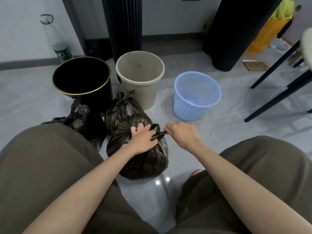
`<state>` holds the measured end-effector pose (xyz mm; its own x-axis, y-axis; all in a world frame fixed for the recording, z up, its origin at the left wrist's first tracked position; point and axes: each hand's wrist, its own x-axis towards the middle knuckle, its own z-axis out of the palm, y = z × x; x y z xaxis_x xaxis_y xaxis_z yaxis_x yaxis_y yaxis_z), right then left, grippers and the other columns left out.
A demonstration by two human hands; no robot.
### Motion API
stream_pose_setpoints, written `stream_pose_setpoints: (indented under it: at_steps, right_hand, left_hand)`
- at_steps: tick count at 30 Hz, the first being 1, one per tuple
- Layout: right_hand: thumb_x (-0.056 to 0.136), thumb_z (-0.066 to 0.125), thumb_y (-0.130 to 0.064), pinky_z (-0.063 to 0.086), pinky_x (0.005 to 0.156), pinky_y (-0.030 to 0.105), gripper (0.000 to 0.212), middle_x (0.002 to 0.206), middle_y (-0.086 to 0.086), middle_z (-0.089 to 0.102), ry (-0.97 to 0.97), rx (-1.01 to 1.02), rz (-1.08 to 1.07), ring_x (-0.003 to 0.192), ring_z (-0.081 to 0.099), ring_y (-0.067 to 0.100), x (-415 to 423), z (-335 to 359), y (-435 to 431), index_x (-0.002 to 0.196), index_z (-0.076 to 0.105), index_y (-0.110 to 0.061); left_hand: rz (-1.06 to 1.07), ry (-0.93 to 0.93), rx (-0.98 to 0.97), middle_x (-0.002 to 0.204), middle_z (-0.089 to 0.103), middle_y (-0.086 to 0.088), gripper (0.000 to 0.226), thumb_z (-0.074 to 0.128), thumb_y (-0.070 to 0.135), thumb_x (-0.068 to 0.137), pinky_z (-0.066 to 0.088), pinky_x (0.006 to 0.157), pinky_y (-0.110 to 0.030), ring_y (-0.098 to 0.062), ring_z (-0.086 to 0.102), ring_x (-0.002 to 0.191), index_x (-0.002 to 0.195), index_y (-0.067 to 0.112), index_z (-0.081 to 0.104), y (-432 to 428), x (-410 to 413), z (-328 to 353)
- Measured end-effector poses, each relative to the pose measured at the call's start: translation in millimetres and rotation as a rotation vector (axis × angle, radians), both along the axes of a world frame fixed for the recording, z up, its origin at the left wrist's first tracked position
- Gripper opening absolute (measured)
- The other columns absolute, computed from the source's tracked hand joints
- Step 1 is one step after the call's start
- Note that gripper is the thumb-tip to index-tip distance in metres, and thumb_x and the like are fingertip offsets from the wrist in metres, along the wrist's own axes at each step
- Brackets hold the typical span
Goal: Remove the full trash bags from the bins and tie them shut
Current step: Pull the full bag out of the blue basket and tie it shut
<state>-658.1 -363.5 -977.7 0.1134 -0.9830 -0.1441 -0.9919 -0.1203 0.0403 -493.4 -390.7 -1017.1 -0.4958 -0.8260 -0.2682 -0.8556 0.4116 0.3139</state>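
The three bins (pixel 140 95) are standing empty behind two knotted bags (pixel 121 108), while the third bag (pixel 140 162) is sitting on the floor between the knees, left hand (pixel 143 139) gripping its neck steady as right hand (pixel 182 134) is pinching the tail (pixel 161 133), seemingly tightening the knot.

A clear plastic bottle (pixel 58 42) stands against the wall at ten o'clock. A ribbed black column (pixel 125 24) rises at twelve, a fatter black cylinder (pixel 236 31) at one. Out at two o'clock hangs an orange bag (pixel 263 38), with a cardboard scrap (pixel 255 65) on the grey floor (pixel 236 129) near black chair legs (pixel 276 65).
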Motion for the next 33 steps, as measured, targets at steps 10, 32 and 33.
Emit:
stream_pose_setpoints:
  at_steps: [10, 32, 33]
  right_hand:
    - [0.087, 0.063, -0.038, 0.036, 0.065, 0.017, 0.027, 0.072, -0.009, 0.061, -1.393, 0.459, -0.612, 0.061, 0.048, 0.003, 20.4, 0.8, 5.8, 0.069, 0.067, -0.019]
    - [0.088, 0.058, 0.000, 0.051, 0.087, 0.014, 0.019, 0.100, 0.011, 0.073, -1.401, 0.401, -0.446, 0.094, 0.068, 0.014, 2.2, -17.0, 4.0, 0.100, 0.072, -0.002]
    - [0.090, 0.054, 0.002, 0.052, 0.087, 0.016, 0.020, 0.099, 0.012, 0.072, -1.523, 0.428, -0.481, 0.093, 0.067, 0.016, 4.8, -19.3, 5.3, 0.101, 0.070, -0.001]
  left_hand:
    - [-0.007, -0.004, 0.125, 0.127, 0.041, -0.003, 0.036, 0.030, 0.034, 0.098, 0.024, 0.086, -0.041, -0.026, 0.032, 0.109, 0.130, 0.023, 0.043, 13.4, -5.0, -14.0]
    - [0.161, 0.060, 0.289, 0.115, 0.047, -0.008, 0.029, 0.045, 0.040, 0.092, 0.025, 0.097, -0.042, -0.031, 0.033, 0.121, 0.113, 0.021, 0.051, 11.4, 2.2, -11.7]
    - [0.177, 0.071, 0.298, 0.114, 0.047, -0.008, 0.029, 0.044, 0.040, 0.092, 0.025, 0.097, -0.043, -0.031, 0.034, 0.121, 0.113, 0.022, 0.051, 12.0, 2.1, -11.7]
